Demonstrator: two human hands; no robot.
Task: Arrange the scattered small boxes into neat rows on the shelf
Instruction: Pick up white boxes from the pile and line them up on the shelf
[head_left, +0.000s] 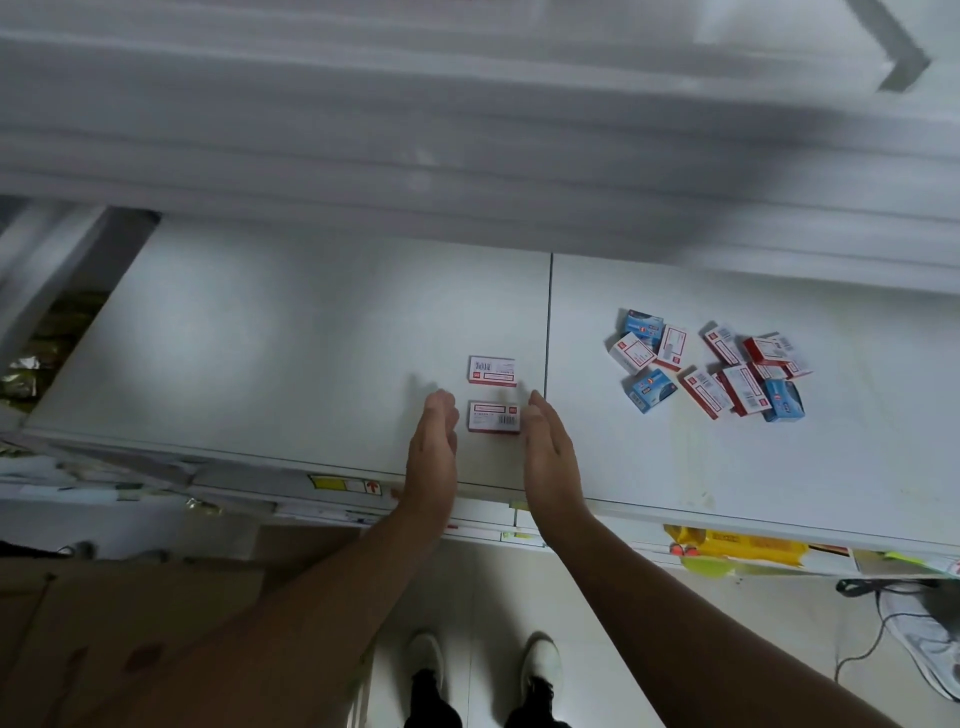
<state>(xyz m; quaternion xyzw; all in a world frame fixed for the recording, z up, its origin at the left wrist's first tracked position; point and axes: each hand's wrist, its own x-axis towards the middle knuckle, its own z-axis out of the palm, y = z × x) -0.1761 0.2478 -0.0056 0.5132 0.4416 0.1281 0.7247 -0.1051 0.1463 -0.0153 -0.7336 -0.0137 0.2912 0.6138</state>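
Hands are flanking the near box (494, 416), the left hand (434, 441) just beside its left end and the right hand (548, 441) just beside its right end, both with fingers straight and gripping nothing. Whether the fingertips are touching the box, I cannot tell. That box is lying flat with its long axis running left to right, and the far box (492, 370) is sitting just beyond it, lined up the same way. Well off to the right on the shelf (260, 338), the pile (711, 366) of red and blue boxes is waiting, nearer the right hand, which I judge better placed for fetching the next one.
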